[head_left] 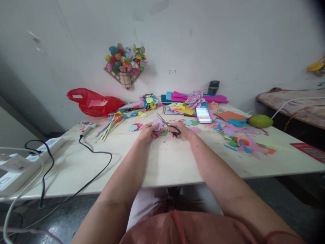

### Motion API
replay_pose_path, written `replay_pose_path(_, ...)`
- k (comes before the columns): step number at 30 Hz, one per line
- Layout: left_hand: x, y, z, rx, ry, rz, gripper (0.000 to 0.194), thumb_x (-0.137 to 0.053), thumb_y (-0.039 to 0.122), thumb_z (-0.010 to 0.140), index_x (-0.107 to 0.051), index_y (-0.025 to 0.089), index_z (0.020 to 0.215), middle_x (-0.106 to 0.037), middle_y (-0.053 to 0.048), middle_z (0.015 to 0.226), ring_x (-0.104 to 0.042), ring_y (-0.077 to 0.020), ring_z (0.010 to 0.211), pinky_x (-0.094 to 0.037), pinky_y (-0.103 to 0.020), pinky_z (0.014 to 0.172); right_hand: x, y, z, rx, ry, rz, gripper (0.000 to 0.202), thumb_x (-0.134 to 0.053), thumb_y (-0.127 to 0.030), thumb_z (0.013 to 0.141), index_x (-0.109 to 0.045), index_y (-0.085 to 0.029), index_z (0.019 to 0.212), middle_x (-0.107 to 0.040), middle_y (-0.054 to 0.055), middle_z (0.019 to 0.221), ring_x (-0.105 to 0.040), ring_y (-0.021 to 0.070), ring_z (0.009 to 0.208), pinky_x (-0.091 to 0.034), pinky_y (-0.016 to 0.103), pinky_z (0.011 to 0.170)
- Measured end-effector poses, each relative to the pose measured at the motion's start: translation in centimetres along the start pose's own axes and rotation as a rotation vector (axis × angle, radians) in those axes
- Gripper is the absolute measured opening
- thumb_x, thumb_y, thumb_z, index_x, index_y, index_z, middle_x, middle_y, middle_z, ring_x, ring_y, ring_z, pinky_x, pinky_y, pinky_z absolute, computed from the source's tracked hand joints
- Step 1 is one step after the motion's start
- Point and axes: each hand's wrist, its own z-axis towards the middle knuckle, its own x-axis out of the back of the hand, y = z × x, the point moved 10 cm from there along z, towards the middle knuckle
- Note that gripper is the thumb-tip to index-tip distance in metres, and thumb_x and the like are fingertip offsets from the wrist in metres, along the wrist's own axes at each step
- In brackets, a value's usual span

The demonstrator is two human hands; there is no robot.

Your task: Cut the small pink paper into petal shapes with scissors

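Note:
My left hand (147, 132) pinches a small piece of light purple paper (157, 124) above the table. Opposite it, my right hand (183, 131) is closed around the dark handles of a pair of scissors (165, 121). The blades point up and to the left, beside the purple paper, and look parted a little. Under and around both hands lie small red, pink and green paper bits (164, 133). A cut light blue and red paper shape (135, 127) rests left of my left hand, and a light green round piece (189, 122) lies behind my right hand.
Paper scraps (246, 144) spread over the table's right side. A red plastic bag (95, 101), folded coloured paper (215, 98), a phone (203, 115) and a purple paper flower (195, 99) stand toward the back. A glue gun (87, 129) and power strip (38, 159) with cables lie left.

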Motion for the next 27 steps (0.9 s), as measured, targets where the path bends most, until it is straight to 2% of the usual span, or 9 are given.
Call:
replay_pose_path(3,0.0,-0.1,-0.2,0.007,-0.006,0.159,0.031,-0.077,0.038,0.072,-0.065,0.012,0.082,-0.071,-0.008,0.071,-0.066,-0.0161,0.056,-0.054,-0.028,0.056,0.3,0.0,0.1,0.014,0.026,0.018,0.028,-0.069,-0.041,0.078,-0.059,-0.015,0.073,-0.058,-0.002,0.049,-0.049,0.0067,0.036,-0.029,0.015,0.029)
replay_pose_path(6,0.2,0.1,-0.2,-0.01,0.002,0.338,0.041,-0.071,0.054,0.073,-0.062,0.014,0.078,-0.064,-0.004,0.052,-0.055,-0.0127,0.037,-0.039,-0.021,0.037,0.5,0.0,0.1,0.021,0.046,0.022,0.029,-0.069,-0.041,0.078,-0.058,-0.015,0.071,-0.058,-0.002,0.05,-0.049,0.0067,0.036,-0.029,0.015,0.03)
replay_pose_path(8,0.4,0.7,-0.2,-0.052,0.023,0.389,0.044,-0.071,0.058,0.071,-0.06,0.015,0.073,-0.056,0.001,0.04,-0.045,-0.01,0.029,-0.029,-0.02,0.032,0.5,-0.1,0.1,0.025,0.05,0.023,0.03,-0.069,-0.041,0.078,-0.058,-0.015,0.069,-0.058,-0.002,0.05,-0.049,0.0064,0.036,-0.029,0.015,0.03)
replay_pose_path(10,0.5,1.2,-0.2,-0.095,0.043,0.381,0.045,-0.073,0.059,0.067,-0.06,0.016,0.071,-0.055,0.002,0.041,-0.041,-0.0085,0.027,-0.027,-0.02,0.031,0.5,-0.2,0.0,0.018,0.056,0.026,0.029,-0.069,-0.04,0.078,-0.057,-0.015,0.068,-0.057,-0.002,0.049,-0.048,0.0064,0.035,-0.028,0.016,0.029)
replay_pose_path(14,0.8,1.6,0.0,-0.135,0.06,0.303,0.047,-0.08,0.054,0.059,-0.067,0.014,0.081,-0.07,-0.004,0.067,-0.054,-0.0094,0.04,-0.042,-0.022,0.041,0.7,-0.1,-0.1,-0.004,0.078,0.045,0.028,-0.07,-0.037,0.078,-0.057,-0.015,0.067,-0.057,-0.002,0.049,-0.048,0.0064,0.035,-0.028,0.016,0.03)
replay_pose_path(16,1.0,1.6,0.1,-0.139,0.076,0.279,0.046,-0.081,0.051,0.058,-0.07,0.013,0.083,-0.073,-0.007,0.076,-0.058,-0.0102,0.048,-0.048,-0.024,0.05,0.7,-0.1,-0.1,-0.003,0.081,0.056,0.028,-0.07,-0.037,0.078,-0.057,-0.015,0.067,-0.057,-0.002,0.049,-0.048,0.0062,0.035,-0.027,0.015,0.03)
replay_pose_path(20,1.3,1.5,0.3,-0.14,0.089,0.229,0.045,-0.083,0.045,0.057,-0.073,0.013,0.087,-0.074,-0.011,0.087,-0.064,-0.0137,0.06,-0.052,-0.029,0.065,0.7,0.2,0.1,-0.002,0.073,0.067,0.029,-0.07,-0.038,0.077,-0.057,-0.015,0.067,-0.057,-0.002,0.049,-0.048,0.006,0.035,-0.027,0.015,0.029)
replay_pose_path(24,1.4,1.3,0.4,-0.14,0.095,0.173,0.047,-0.081,0.027,0.053,-0.073,0.014,0.098,-0.073,-0.009,0.088,-0.069,-0.0195,0.078,-0.051,-0.034,0.08,0.8,0.4,0.2,-0.001,0.073,0.052,0.031,-0.071,-0.041,0.077,-0.057,-0.015,0.067,-0.057,-0.002,0.049,-0.048,0.0059,0.035,-0.027,0.015,0.029)
replay_pose_path(27,1.4,1.0,0.5,-0.111,0.092,0.124,0.051,-0.073,0.017,0.051,-0.072,0.013,0.103,-0.072,-0.006,0.081,-0.069,-0.0205,0.081,-0.05,-0.037,0.088,0.8,0.4,0.2,0.0,0.081,0.038,0.032,-0.07,-0.043,0.078,-0.058,-0.015,0.068,-0.058,-0.002,0.05,-0.049,0.0059,0.036,-0.027,0.015,0.029)
